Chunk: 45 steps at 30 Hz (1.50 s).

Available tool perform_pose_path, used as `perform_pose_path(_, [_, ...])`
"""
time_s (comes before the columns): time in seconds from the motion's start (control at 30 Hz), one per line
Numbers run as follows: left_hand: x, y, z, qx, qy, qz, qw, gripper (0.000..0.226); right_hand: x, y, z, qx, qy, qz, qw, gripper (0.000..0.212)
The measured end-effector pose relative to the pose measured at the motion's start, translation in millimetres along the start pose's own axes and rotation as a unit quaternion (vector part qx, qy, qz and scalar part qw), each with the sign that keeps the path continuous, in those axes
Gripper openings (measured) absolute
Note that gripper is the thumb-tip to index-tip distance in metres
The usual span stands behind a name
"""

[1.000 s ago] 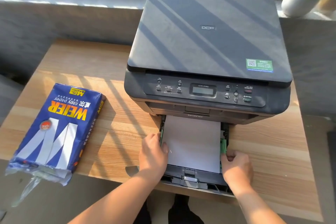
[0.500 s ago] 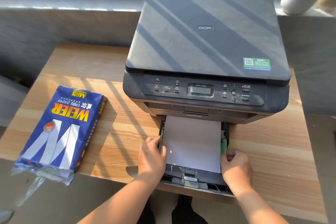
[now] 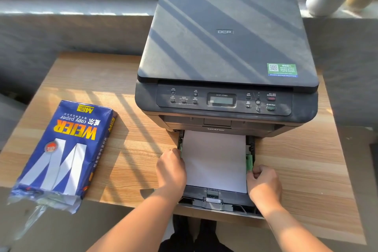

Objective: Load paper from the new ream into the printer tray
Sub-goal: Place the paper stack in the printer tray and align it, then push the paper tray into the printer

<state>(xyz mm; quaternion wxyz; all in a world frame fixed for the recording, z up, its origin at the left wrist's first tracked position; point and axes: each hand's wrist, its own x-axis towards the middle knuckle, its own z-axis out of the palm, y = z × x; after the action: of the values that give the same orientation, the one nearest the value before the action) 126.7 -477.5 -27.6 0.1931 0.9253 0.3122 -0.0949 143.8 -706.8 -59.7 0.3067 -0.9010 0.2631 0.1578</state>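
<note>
The white paper stack [image 3: 214, 159] lies flat in the pulled-out printer tray [image 3: 216, 203], between my two hands. My left hand [image 3: 171, 170] rests curled against the stack's left edge, fingers folded down at the tray's left side; whether that grip pinches anything I cannot tell. My right hand [image 3: 263, 185] sits at the stack's right edge, thumb and fingers closed in a pinching grip at the green side guide [image 3: 249, 162]. The tray juts from the dark printer [image 3: 227, 57] on the wooden desk [image 3: 131, 149]. The opened blue ream [image 3: 63, 149] lies well to my left.
</note>
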Motion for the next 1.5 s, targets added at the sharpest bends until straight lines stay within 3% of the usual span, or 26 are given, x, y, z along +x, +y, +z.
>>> perform_pose_path(0.6, [9, -8, 4, 0.003, -0.019, 0.036, 0.999, 0.018, 5, 1, 6, -0.01, 0.015, -0.018, 1.0, 0.012])
perform_pose_path(0.7, [7, -11, 1, -0.04, -0.037, 0.053, 0.997, 0.017, 3, 2, 3, -0.014, 0.004, -0.031, 0.999, 0.014])
perform_pose_path(0.8, [-19, -28, -18, -0.069, -0.028, 0.175, 0.982, 0.035, -19, 13, -16, -0.03, 0.019, -0.168, 0.985, 0.022])
perform_pose_path(0.87, [-47, -50, -34, -0.001, 0.025, 0.317, 0.948, 0.04, -54, 29, -32, -0.075, 0.06, -0.323, 0.941, 0.016])
perform_pose_path(0.93, [-74, -77, -37, 0.018, 0.06, 0.418, 0.906, 0.03, -89, 52, -36, -0.098, 0.04, -0.433, 0.895, 0.008])
perform_pose_path(1.0, [-94, -105, -24, 0.006, 0.069, 0.468, 0.881, 0.013, -112, 76, -26, -0.118, 0.009, -0.465, 0.877, 0.014])
perform_pose_path(1.17, [-99, -133, 7, 0.077, -0.005, 0.453, 0.888, 0.017, -109, 97, 14, -0.151, 0.118, -0.496, 0.847, 0.042])
perform_pose_path(1.27, [-94, -127, 12, 0.119, -0.001, 0.423, 0.898, 0.022, -105, 93, 22, -0.169, 0.159, -0.467, 0.854, 0.05])
perform_pose_path(1.5, [-87, -118, 9, 0.121, 0.005, 0.416, 0.901, 0.029, -103, 80, 17, -0.201, 0.125, -0.431, 0.871, 0.035])
